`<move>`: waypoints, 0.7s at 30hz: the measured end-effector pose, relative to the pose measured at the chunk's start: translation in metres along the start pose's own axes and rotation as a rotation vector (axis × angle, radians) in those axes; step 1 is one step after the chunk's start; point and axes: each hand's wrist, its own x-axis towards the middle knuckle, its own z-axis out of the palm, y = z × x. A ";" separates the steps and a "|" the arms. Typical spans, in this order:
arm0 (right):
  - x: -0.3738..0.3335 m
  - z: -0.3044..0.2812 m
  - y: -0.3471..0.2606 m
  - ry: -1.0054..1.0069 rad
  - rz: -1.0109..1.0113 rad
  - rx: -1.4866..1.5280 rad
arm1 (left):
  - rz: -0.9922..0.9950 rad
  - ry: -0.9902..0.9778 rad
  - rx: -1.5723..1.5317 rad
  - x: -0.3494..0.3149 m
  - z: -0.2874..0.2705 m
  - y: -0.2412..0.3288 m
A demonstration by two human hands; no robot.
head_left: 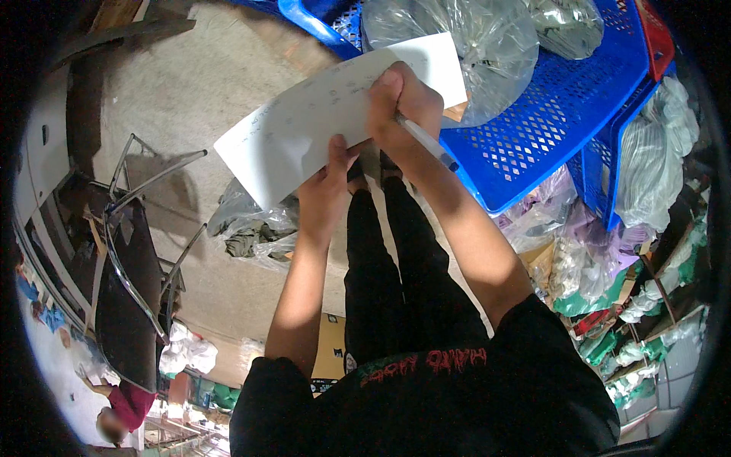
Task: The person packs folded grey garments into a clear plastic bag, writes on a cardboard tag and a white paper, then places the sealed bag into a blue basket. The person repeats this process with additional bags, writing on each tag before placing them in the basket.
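1. Writing looked like the step in hand, on a long white sheet (304, 145) held up in the air over the floor (221, 68). Its right end was in front of a clear plastic bag (487, 53) in the blue basket (525, 145), past that basket's left edge. I could not tell if they touched.
2. The left hand (326, 183) was pinched nearly closed on the sheet's bottom edge, thumb on top, other fingers mostly hidden. That pinch needed to be firm, so the sheet would not wobble.
3. The right hand (403, 103) was curled closed around a pen (426, 141), near the sheet's right end. The pen's dark end poked out down and to the right. Its tip was hidden, so I could not tell if it touched the sheet.
4. Small dark marks (283, 112) sat nearer the sheet's top edge. Bare white spots were best for new ones.
5. I could not tell if anything hard was underneath, so pressing softly was wise. A hard push could have bent the sheet.
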 end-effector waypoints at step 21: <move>-0.001 0.001 -0.003 0.033 0.073 0.063 | 0.032 -0.062 0.001 -0.002 0.001 0.006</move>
